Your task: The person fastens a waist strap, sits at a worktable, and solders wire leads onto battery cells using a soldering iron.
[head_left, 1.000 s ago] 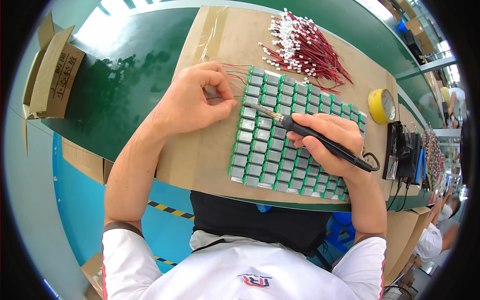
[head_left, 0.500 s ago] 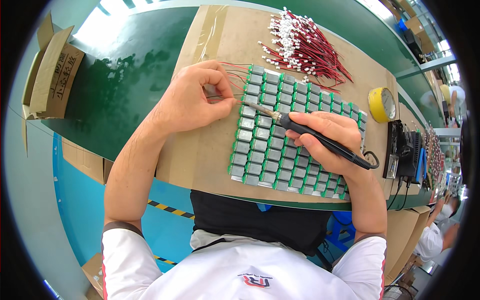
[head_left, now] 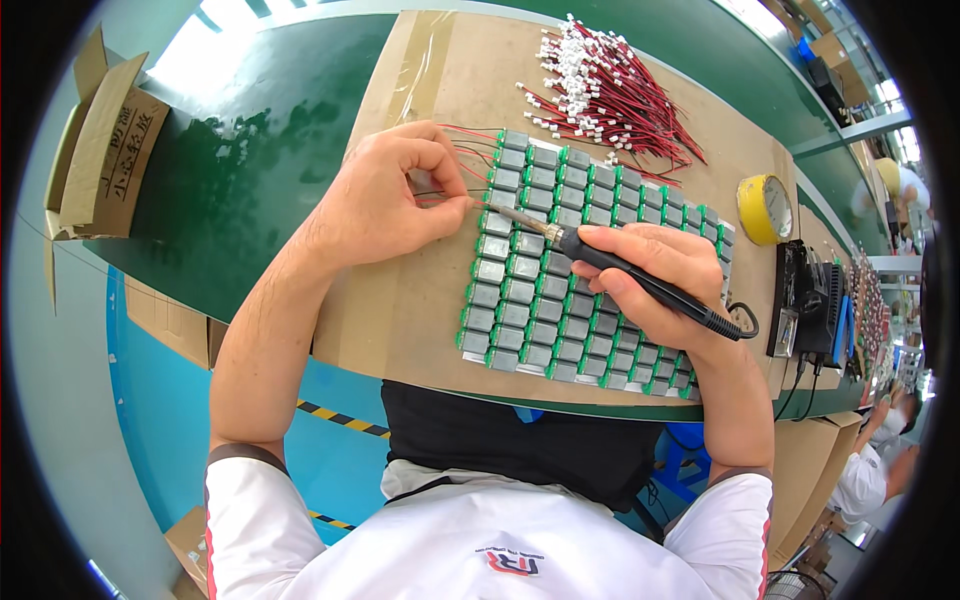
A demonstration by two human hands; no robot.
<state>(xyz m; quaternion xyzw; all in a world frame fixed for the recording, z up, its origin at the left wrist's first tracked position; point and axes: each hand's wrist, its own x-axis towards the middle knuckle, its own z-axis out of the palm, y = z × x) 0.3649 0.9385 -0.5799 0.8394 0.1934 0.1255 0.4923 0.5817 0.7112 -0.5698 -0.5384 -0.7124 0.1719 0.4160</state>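
At the left edge of the grid of small grey components (head_left: 575, 270) I see both hands meet. My left hand (head_left: 385, 200) is curled nearly closed, thumb and forefinger pinched on a thin red wire (head_left: 445, 193) whose end points at the grid's left column; more red leads run under the fingers toward the top rows. My right hand (head_left: 650, 275) is wrapped shut around the black handle of a soldering iron (head_left: 610, 265), held like a pen, with its metal tip lying across the upper left cells and ending just beside the pinched wire. The iron's cord curls off past my wrist to the right.

The grid itself lies flat on a brown cardboard sheet (head_left: 410, 300) that covers part of the green worktop (head_left: 250, 170). Each cell is a grey block with green ends, packed in tight rows. Beyond the grid, near the far edge of the cardboard, lies a loose heap of red wires with white plugs (head_left: 610, 95), not in any container. To the right of the grid a yellow tape roll (head_left: 765, 208) lies flat, and beside it stands a black box (head_left: 810, 300) with cables.

At the far left an open cardboard carton (head_left: 100, 160) sits on the worktop edge; I cannot tell what is inside it. Another person in a white sleeve (head_left: 865, 480) shows at the lower right.
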